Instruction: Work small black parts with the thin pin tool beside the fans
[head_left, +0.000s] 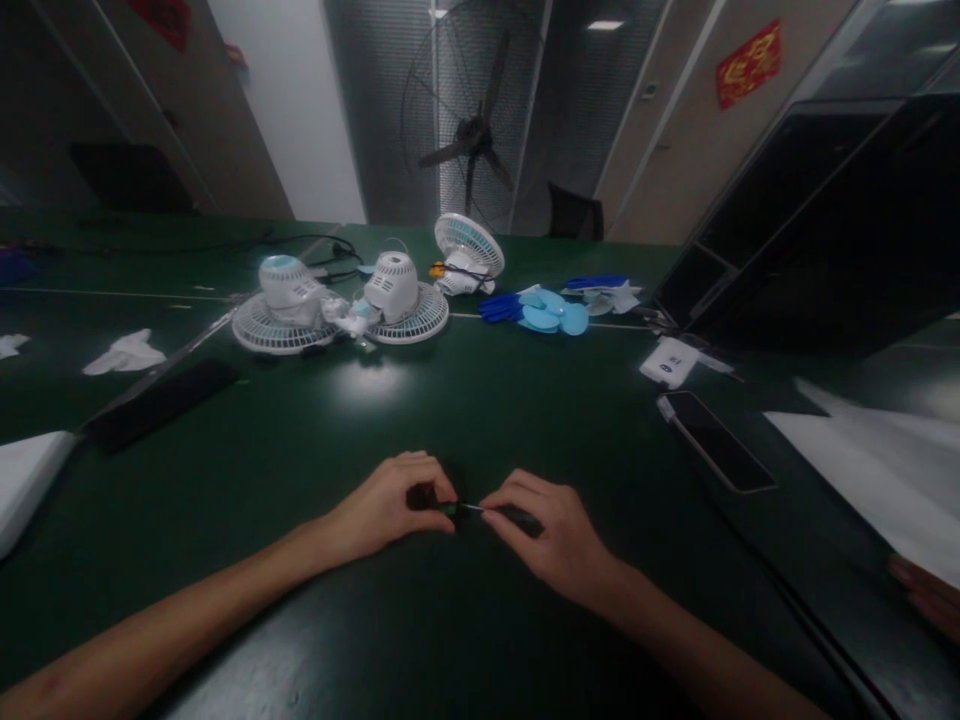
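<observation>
My left hand (401,505) is closed in a pinch on a small green and black piece (448,508), most of it hidden by the fingers. From that piece a thin metal shaft (471,507) runs across to my right hand (559,535); together they look like a small screwdriver. Thumb and fingertips of my right hand are pinched on the shaft's other end. Whether anything else lies inside the right palm, I cannot tell. Both hands are low over the dark green table (390,640), close to each other.
White desk fans (296,300) sit at the far middle, beside blue gloves (501,307) and light-blue discs (551,312). On the right are a phone (720,440), a white box (669,362), a monitor (832,230), blurred white sheets (877,470) and another person's hand (926,590).
</observation>
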